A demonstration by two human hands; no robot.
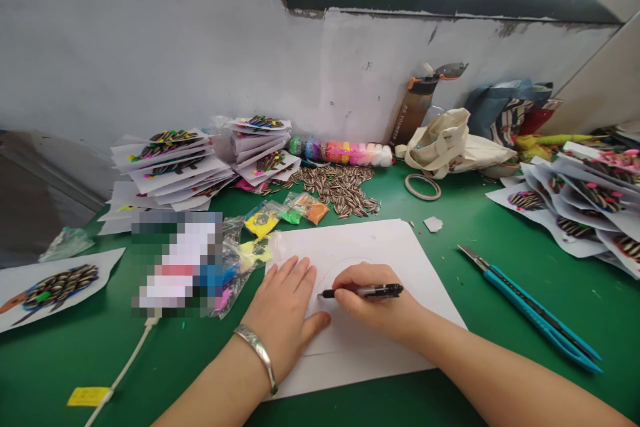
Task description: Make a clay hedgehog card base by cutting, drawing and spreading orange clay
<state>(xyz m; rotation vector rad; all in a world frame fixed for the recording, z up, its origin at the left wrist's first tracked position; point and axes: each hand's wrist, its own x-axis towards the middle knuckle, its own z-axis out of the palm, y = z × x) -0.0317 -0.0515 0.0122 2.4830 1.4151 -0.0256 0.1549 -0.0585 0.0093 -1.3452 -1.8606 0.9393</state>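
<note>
White paper (400, 247) lies on the green table in front of me. My right hand (375, 297) grips a black pen (377, 291), its tip touching the sheet. A thin curved line runs on the paper above that hand, and a faint straight line shows lower down. Flat on the sheet's left part rests my left hand (287, 310), fingers stretched out, with a silver bangle (257, 353) round its wrist. Small bags of coloured clay (261, 219), yellow, green and orange, lie just beyond the paper's upper left edge.
A blue utility knife (533, 310) with its blade out lies to the right. Sunflower seeds (340, 187) are heaped at the back. Stacks of seed-decorated sheets (170, 167) stand left and right. Near the wall are a tape roll (423, 187), a bottle (415, 110) and a cloth bag (460, 150).
</note>
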